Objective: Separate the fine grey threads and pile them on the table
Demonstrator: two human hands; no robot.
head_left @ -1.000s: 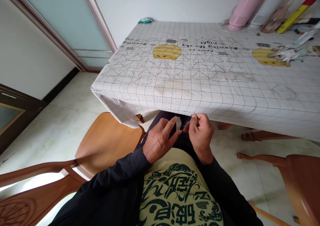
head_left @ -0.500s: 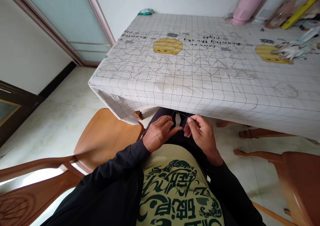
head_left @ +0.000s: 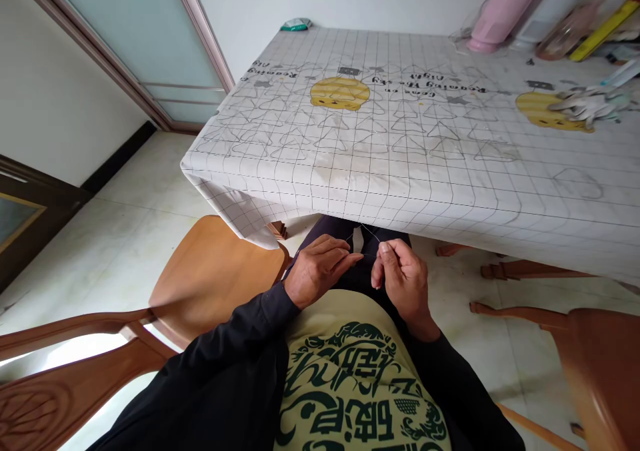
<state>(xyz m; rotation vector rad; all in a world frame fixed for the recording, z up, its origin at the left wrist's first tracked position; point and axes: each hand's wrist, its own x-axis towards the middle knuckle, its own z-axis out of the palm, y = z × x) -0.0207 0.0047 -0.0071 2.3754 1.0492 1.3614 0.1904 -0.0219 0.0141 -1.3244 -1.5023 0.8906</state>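
Note:
Over my lap, just in front of the table's edge, a thin, pale wire (head_left: 371, 232) runs between my two hands in a bent, angled loop. My left hand (head_left: 320, 268) is closed on one side of it, with the thumb pointing right and the fingers bent. On the other side, my right hand (head_left: 404, 281) pinches the wire between thumb and forefinger. Many roughly triangular loops of similar thin wire (head_left: 333, 134) lie in rows on the checked tablecloth (head_left: 350, 194).
Pale gloves (head_left: 590, 106) lie at the table's right, near a pink flask (head_left: 505, 14) and other items by the wall. A green-and-white packet (head_left: 296, 24) sits at the far left corner. Wooden chairs stand at my left (head_left: 215, 278) and right (head_left: 600, 364).
My right hand has shifted slightly down, and the wire's angle between the hands has turned so its bend shows farther right. My left hand has barely moved.

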